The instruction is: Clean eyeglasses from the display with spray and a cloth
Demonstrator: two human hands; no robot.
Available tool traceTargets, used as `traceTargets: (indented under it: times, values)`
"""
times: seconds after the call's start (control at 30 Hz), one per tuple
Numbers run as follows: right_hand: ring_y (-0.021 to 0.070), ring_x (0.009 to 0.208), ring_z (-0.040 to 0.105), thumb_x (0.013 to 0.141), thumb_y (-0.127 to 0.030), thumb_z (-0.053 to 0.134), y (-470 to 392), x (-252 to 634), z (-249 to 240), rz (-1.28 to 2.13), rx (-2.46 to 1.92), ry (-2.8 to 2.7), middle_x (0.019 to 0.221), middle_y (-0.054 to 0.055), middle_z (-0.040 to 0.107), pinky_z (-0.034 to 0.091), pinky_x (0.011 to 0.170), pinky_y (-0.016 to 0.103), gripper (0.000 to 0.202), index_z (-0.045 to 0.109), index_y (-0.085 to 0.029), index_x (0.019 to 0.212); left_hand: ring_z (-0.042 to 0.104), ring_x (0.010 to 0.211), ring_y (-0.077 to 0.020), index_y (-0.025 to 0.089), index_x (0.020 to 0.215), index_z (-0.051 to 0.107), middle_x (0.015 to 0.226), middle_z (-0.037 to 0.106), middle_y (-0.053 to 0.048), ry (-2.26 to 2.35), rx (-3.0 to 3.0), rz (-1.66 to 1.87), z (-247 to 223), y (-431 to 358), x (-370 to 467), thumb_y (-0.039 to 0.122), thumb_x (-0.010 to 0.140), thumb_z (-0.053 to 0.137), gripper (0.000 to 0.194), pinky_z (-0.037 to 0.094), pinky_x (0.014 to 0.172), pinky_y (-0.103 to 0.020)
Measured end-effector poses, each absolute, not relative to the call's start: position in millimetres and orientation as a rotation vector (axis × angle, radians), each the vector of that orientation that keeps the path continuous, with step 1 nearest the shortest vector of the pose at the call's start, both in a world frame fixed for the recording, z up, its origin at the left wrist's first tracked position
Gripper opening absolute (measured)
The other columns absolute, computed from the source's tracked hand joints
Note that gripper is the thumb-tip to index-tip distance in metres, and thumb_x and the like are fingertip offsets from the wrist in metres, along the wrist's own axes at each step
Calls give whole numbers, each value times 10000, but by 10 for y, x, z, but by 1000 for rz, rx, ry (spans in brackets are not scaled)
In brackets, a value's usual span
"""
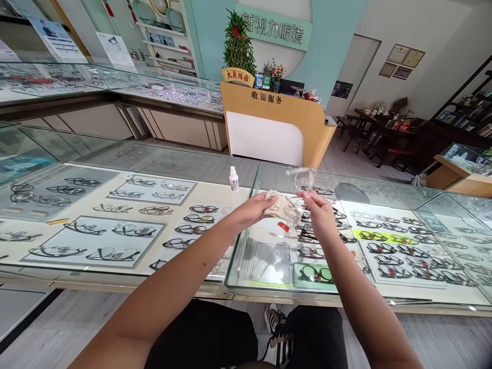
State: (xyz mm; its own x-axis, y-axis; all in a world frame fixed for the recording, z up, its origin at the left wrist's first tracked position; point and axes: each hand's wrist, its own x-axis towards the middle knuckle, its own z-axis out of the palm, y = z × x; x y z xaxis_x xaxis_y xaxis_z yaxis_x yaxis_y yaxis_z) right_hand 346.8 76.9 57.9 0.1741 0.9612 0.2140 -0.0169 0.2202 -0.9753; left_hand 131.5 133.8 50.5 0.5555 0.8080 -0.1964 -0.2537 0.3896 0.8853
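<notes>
Head view: over the glass tabletop [154, 164], the left hand [253, 209] pinches a beige cloth [277, 202] around clear-framed glasses [298, 197] while right-hand fingers [307, 197] steady the frame, spray bottle [234, 179] standing near.

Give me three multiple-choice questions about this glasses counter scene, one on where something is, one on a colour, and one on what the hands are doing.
1. Where does the small bottle stand?
A. On the glass counter, left of the hands
B. On the floor
C. On the wooden desk

2. What colour is the bottle's body?
A. Black
B. White
C. Green

3. What are the hands doing?
A. Both resting flat on the glass
B. Left hand holds a cloth against clear glasses that the right hand grips
C. Both hanging at the person's sides

Answers:
1 A, the bottle stands on the countertop just left of the left hand.
2 B, its body shows white against the glass.
3 B, both hands meet above the counter, with the cloth and the clear frame between them.
</notes>
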Motion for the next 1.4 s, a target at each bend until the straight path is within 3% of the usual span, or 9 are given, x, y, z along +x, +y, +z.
traceTargets:
  times: [0.13,0.23,0.5,0.63,0.9,1.07,1.2,1.3,1.4]
  values:
    - [232,898,531,950,-492,733,679,3539,724,524,-1088,-1386,870,34,623,439,878,406,229,866,-321,1025,740,845,-160,113,1020,740,954,776,-101,761,827,796,556,1453,1215,258,943,779,169,623,824,-294]
    - [250,923,524,982,-454,695,618,3549,788,226,-1121,-1484,880,45,596,429,883,426,220,856,-318,1044,731,792,-145,101,1002,740,915,766,-88,767,785,785,590,1497,1166,231,984,721,132,629,775,-275]
    - [218,860,492,1051,-328,591,549,3532,828,-259,-1178,-1740,862,27,472,390,855,416,243,825,-318,1120,738,837,-174,96,1041,745,946,779,-113,677,824,622,710,1436,1101,325,1011,691,237,645,829,-320]
    - [212,876,488,1043,-251,614,491,3477,839,-371,-1090,-1881,897,31,486,373,857,403,233,808,-322,1149,741,849,-190,88,1052,753,956,781,-131,605,844,473,761,1387,1063,394,1014,681,317,637,787,-315]
    - [217,886,452,1010,-136,644,338,3346,890,-718,-1093,-2010,911,36,579,304,833,390,309,766,-367,1175,672,730,-148,111,946,763,827,735,-59,581,952,330,845,1235,1010,529,818,879,452,575,711,-293]
    - [215,912,486,1008,-87,622,301,3328,884,-834,-1087,-2027,898,27,629,303,832,384,443,708,-404,1305,682,763,-170,117,905,773,834,738,-63,570,1021,262,901,1170,1004,616,711,922,555,568,743,-322]
    - [216,909,502,1019,-133,638,293,3333,849,-817,-1109,-2029,899,26,646,317,838,385,441,701,-442,1327,650,704,-148,131,840,765,760,704,-38,542,1071,240,903,1160,1006,587,708,935,505,570,743,-318]
    - [215,872,506,1015,-181,662,331,3344,816,-736,-1124,-1949,902,35,645,336,826,391,383,729,-402,1320,660,736,-153,129,849,769,803,725,-59,529,1096,313,887,1181,1027,558,727,933,476,568,762,-308]
    - [215,839,509,1008,-271,683,407,3364,802,-457,-1154,-1738,879,45,619,380,818,391,247,796,-315,1223,699,868,-182,137,996,792,961,763,-98,572,1138,462,879,1206,1057,576,759,906,511,554,820,-305]
